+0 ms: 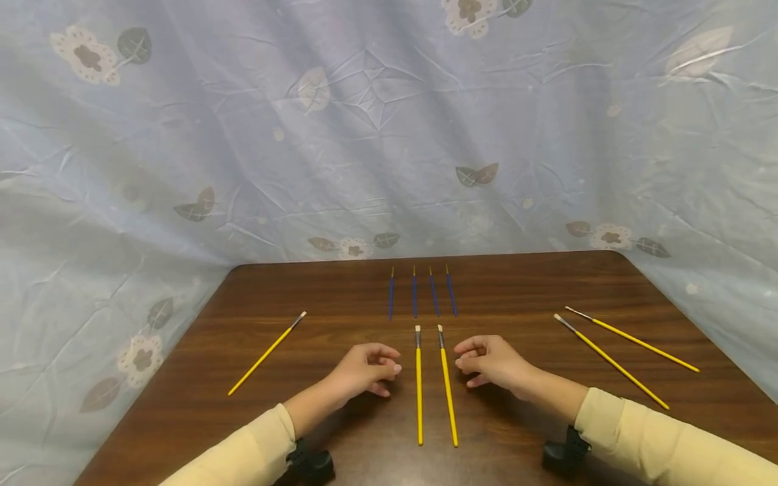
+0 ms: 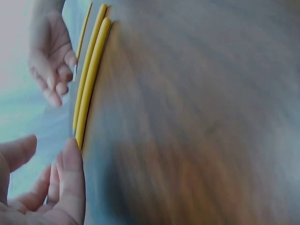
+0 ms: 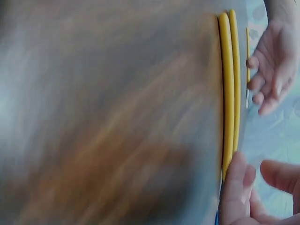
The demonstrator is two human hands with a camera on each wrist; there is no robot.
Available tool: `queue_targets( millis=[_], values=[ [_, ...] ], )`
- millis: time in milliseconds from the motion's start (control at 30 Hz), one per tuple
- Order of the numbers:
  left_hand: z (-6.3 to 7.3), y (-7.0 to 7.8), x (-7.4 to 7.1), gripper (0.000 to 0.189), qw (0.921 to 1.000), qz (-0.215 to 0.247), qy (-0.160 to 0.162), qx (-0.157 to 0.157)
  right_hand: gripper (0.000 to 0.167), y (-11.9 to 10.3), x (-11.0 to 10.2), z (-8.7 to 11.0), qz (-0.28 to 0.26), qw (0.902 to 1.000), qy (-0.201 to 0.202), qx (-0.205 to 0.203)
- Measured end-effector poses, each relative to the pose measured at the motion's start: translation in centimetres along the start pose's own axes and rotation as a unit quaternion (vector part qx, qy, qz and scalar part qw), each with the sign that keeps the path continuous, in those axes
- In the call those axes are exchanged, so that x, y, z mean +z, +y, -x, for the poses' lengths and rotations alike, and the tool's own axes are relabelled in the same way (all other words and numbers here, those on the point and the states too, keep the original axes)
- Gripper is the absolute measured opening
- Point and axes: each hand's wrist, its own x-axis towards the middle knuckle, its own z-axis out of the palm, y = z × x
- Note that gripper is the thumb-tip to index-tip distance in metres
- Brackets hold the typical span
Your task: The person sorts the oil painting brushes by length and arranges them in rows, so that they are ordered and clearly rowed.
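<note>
On the brown table, I see the left hand and right hand flanking the middle yellow brushes, fingers loosely bent, empty; I'd judge arranging underway, next needing light pinches.

table | middle: brush pair — four brushes behind | lone brush left — two brushes right

The tabletop looks hazy, blurred in 2 wrist views.
</note>
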Motion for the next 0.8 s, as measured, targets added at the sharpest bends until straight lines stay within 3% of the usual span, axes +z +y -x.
queue_targets(
  millis=[167, 367, 800],
  values=[
    [0.5, -0.4, -1.9, 0.042, 0.9998, 0.007, -0.016, 0.005, 0.037, 0.1, -1.5, 0.3, 0.015, 0.9996, -0.018, -0.016],
    [1.0, -0.8, -4.7, 0.045, 0.9998, 0.003, -0.011, 0.016, 0.038, 0.2, -3.6, 0.6, 0.027, 0.999, -0.022, -0.027],
    [2.7, -2.3, -10.5, 0.051, 0.9989, 0.003, 0.026, 0.038, 0.052, 1.2, -8.7, 1.9, 0.03, 0.9991, 0.028, -0.014]
  ],
)
